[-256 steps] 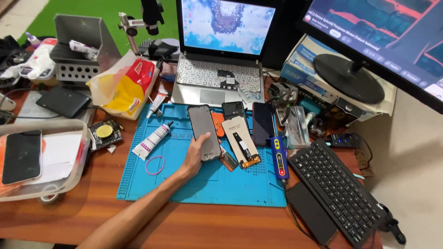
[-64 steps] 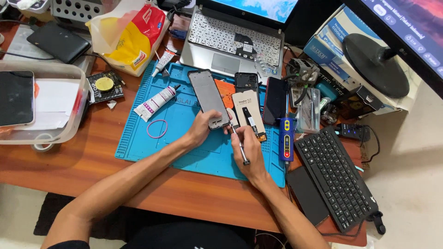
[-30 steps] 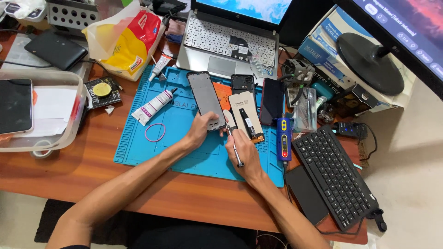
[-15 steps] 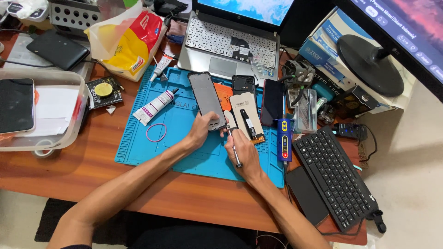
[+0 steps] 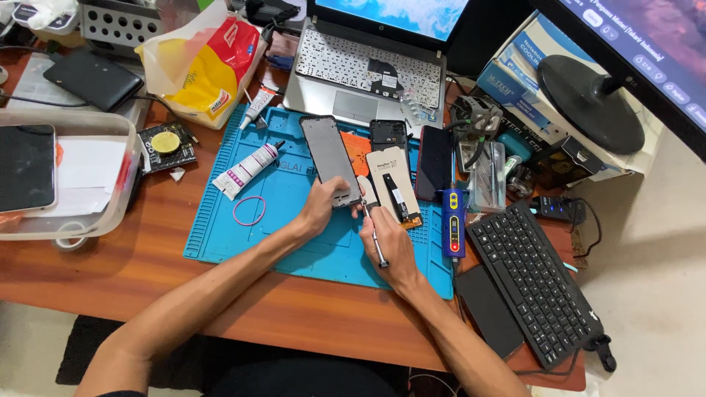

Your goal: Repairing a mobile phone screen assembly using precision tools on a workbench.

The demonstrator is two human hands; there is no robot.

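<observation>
Over the blue silicone mat [image 5: 279,220], your left hand [image 5: 320,209] grips the grey phone frame's [image 5: 330,158] near end; your right hand [image 5: 390,246] closes on a slim metal screwdriver [image 5: 375,239], tip at that end.

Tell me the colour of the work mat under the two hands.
The work mat is bright blue, seen clearly in the head view.

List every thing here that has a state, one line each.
Left hand: gripping the phone frame.
Right hand: gripping a thin tool.
Phone frame: screen removed, flat on mat.
Laptop: open, screen lit.
Monitor: on.
Glue tube: capped, lying down.
</observation>
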